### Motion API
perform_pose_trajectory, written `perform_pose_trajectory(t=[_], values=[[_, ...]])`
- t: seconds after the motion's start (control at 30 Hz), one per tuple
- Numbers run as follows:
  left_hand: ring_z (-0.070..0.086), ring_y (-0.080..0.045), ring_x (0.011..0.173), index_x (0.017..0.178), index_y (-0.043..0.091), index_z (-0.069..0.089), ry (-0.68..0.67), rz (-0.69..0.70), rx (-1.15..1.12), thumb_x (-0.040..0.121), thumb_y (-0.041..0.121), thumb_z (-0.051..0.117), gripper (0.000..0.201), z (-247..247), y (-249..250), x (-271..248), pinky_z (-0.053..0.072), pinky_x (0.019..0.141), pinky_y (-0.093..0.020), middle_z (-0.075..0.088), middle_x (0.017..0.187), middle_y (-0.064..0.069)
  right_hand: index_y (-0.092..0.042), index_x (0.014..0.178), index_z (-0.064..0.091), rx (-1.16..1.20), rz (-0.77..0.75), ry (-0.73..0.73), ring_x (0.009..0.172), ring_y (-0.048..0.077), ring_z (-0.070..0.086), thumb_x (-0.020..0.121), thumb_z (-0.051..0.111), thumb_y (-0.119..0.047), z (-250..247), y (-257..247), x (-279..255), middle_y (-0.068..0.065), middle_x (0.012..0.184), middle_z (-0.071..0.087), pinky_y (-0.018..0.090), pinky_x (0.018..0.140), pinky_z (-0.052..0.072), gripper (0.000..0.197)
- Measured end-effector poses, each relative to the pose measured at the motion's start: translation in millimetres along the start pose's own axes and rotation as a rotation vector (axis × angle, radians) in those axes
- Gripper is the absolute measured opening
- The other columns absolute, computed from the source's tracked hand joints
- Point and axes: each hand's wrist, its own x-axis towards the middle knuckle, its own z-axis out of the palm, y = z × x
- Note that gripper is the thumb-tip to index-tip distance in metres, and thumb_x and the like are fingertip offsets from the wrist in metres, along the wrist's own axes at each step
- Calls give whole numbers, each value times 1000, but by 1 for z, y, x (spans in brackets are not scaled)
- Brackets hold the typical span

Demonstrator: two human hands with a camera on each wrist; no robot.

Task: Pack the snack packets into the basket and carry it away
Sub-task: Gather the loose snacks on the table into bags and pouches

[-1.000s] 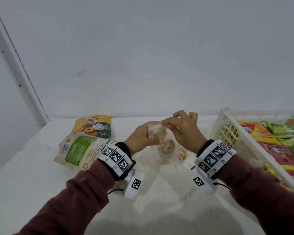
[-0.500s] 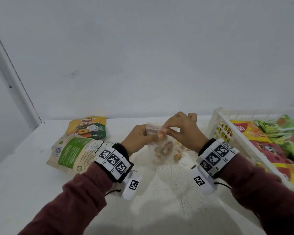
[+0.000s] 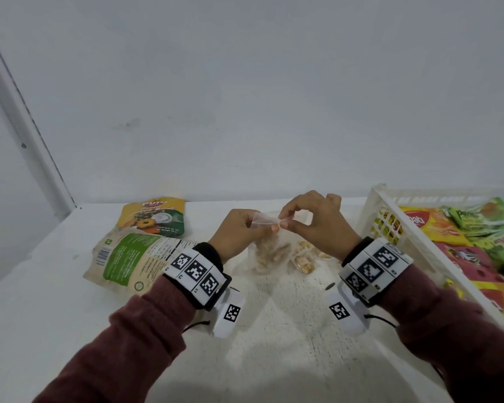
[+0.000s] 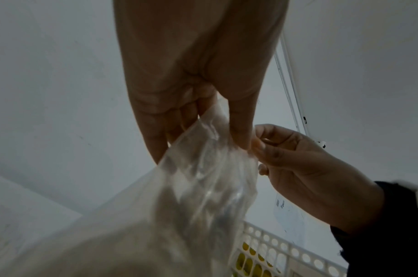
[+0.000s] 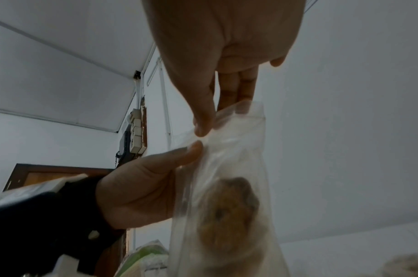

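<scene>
A clear plastic snack bag [image 3: 269, 245] with brown biscuits inside hangs upright above the white table. My left hand [image 3: 239, 229] pinches its top edge from the left. My right hand [image 3: 312, 222] pinches the same top edge from the right. The left wrist view has the crinkled clear bag [image 4: 210, 174] under my left fingers [image 4: 241, 129] with the right hand [image 4: 297, 168] beside it. In the right wrist view the bag [image 5: 229, 187] is held by my right thumb and fingers [image 5: 203, 120]. A white basket [image 3: 390, 210] with several colourful packets stands at the right.
A second clear bag of snacks [image 3: 303, 257] lies on the table under my right hand. A green-and-beige pouch [image 3: 134, 260] and a yellow-green biscuit pouch [image 3: 154, 216] lie at the left. A white wall closes the back.
Both hands have risen slightly with the clear bag, and the pinch on its top edge has spread a little wider. The pouches and basket have not moved.
</scene>
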Motion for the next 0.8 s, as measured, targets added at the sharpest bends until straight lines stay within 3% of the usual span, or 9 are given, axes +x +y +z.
perform_pose_trajectory(t=[0.07, 0.17, 0.23, 0.33, 0.4, 0.53, 0.63, 0.73, 0.8], values=[[59, -2, 58, 73, 14, 68, 1, 7, 3, 83, 8, 66, 11, -1, 0, -1, 45, 60, -15, 66, 63, 9, -36, 82, 56, 28, 29, -20, 86, -8, 43, 79, 71, -26, -4, -1, 2, -20, 69, 51, 23, 79, 14, 19], [63, -4, 66, 76, 17, 69, 23, 8, -49, 85, 10, 63, 13, -2, 1, -2, 48, 66, -16, 69, 69, 8, -34, 86, 58, 25, 49, -27, 83, -8, 42, 78, 71, -28, -8, 0, 4, -17, 68, 47, 24, 81, 14, 16], [62, -3, 70, 80, 16, 69, 16, 36, -68, 86, 12, 61, 10, -1, 3, -5, 48, 68, -15, 69, 71, 10, -38, 86, 58, 7, 35, -17, 87, -10, 42, 76, 70, -41, -10, -1, 5, -20, 75, 51, 24, 81, 14, 16], [59, 6, 69, 92, 11, 69, -11, 55, -59, 90, 12, 55, 15, 1, 6, -7, 44, 63, -8, 68, 69, 15, -43, 93, 54, -12, 47, -86, 92, -13, 45, 69, 59, -68, -9, -6, 6, -27, 90, 55, 23, 85, 16, 36], [61, 8, 70, 99, 10, 69, -1, 44, -50, 91, 14, 54, 18, 2, 8, -8, 45, 62, -7, 69, 72, 14, -32, 88, 62, 4, 69, -110, 86, -8, 54, 77, 62, -54, -7, -6, 7, -24, 82, 60, 26, 89, 17, 24], [64, -5, 67, 77, 11, 70, 130, 49, -69, 84, 15, 63, 10, -5, 5, -7, 54, 73, -29, 68, 68, 9, -24, 77, 65, 1, 100, -65, 79, 3, 58, 84, 65, -28, -5, -8, 9, -24, 68, 57, 25, 87, 17, 9], [65, -4, 59, 70, 14, 67, 176, 68, -82, 82, 11, 65, 13, -7, 4, -6, 55, 64, -23, 67, 59, 8, -24, 81, 64, -20, 107, -73, 85, 5, 58, 86, 63, -29, -4, -11, 8, -23, 71, 57, 21, 81, 13, 7], [66, -3, 59, 72, 12, 67, 170, 81, -88, 83, 8, 64, 12, -7, 6, -7, 53, 59, -17, 68, 58, 7, -23, 89, 64, -64, 88, -104, 81, -1, 54, 86, 61, -35, 2, -14, 10, -21, 77, 57, 29, 91, 16, 12], [66, -2, 59, 72, 12, 67, 170, 89, -80, 83, 7, 64, 12, -8, 6, -8, 52, 57, -15, 68, 59, 8, -25, 85, 62, -72, 78, -112, 77, -9, 49, 87, 60, -34, 7, -15, 11, -23, 75, 55, 31, 91, 17, 10]])
